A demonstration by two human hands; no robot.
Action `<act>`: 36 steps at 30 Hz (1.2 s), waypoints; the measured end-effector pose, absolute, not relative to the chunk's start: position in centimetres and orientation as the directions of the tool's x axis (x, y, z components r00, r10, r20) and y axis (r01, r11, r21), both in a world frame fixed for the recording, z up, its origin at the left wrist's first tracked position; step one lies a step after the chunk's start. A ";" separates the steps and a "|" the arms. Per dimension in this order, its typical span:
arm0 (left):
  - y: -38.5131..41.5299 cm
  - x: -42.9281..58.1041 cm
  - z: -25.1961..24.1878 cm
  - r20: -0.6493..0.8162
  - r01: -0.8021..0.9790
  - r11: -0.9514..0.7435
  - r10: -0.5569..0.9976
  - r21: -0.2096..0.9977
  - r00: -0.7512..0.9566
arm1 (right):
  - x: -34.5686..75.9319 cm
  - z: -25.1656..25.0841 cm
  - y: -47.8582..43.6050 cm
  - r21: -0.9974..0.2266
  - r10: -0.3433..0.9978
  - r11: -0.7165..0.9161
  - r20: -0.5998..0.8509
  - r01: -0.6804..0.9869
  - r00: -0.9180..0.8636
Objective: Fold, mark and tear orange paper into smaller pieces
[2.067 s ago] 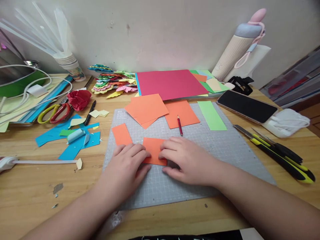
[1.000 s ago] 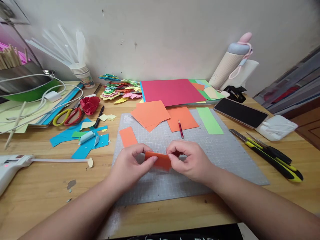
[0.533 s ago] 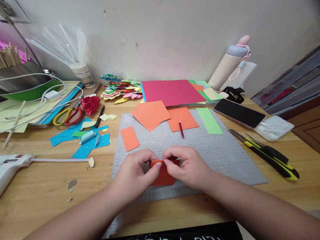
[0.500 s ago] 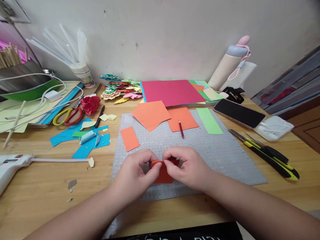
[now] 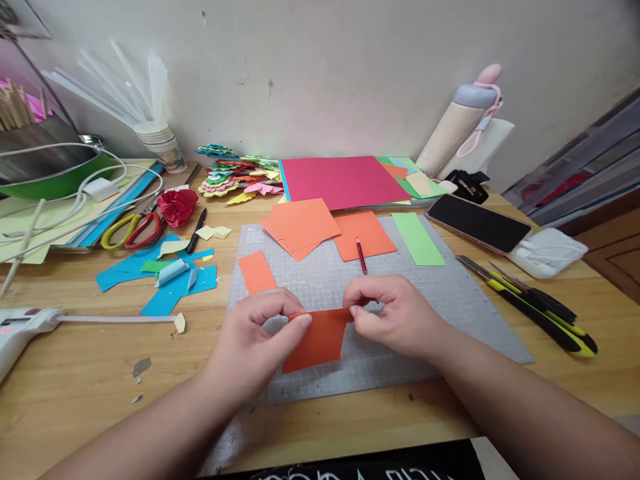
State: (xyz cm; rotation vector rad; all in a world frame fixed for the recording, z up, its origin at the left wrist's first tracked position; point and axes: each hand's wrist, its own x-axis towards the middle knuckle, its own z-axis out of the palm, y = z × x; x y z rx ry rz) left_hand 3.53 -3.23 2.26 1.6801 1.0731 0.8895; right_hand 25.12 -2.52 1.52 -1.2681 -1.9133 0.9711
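An orange paper piece (image 5: 318, 339) is held upright above the grey cutting mat (image 5: 425, 320). My left hand (image 5: 260, 340) pinches its upper left corner between thumb and index finger. At the upper right corner my right hand (image 5: 395, 313) has its thumb and finger closed on the paper's edge. Beyond the hands lie a small orange strip (image 5: 257, 272), a stack of orange sheets (image 5: 300, 227) and another orange sheet (image 5: 367, 233) with a dark red pencil (image 5: 361, 256) on it. A light green strip (image 5: 418, 239) rests to their right.
Blue paper scraps (image 5: 173, 293), scissors (image 5: 135, 229) and a glue gun (image 5: 25, 330) are on the left. A phone (image 5: 479, 223), a yellow and black cutter (image 5: 540, 313) and a white case (image 5: 547, 252) lie right. A magenta sheet (image 5: 340, 181) is at the back.
My hands have moved apart along the top edge of the orange piece, the right one to the right. More of the paper's face shows. The view has shifted slightly.
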 end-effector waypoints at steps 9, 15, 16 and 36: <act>-3.0 3.9 1.6 -0.020 0.231 -0.053 0.953 0.971 0.303 | 24.9 1.1 -2.6 -0.996 0.941 0.039 0.008 0.085 -0.339; -3.4 4.4 1.5 -0.062 0.392 -0.127 0.899 0.911 0.434 | 23.2 0.8 -4.0 -0.946 0.885 0.058 -0.099 0.318 -0.456; -3.5 4.4 1.5 -0.067 0.411 -0.142 0.889 0.901 0.454 | 23.1 0.7 -4.1 -0.937 0.872 0.066 -0.113 0.342 -0.476; -3.0 3.4 2.6 -0.186 0.411 -0.074 0.809 0.909 0.557 | 23.8 1.3 -4.2 -0.965 0.888 0.119 -0.002 0.234 -0.460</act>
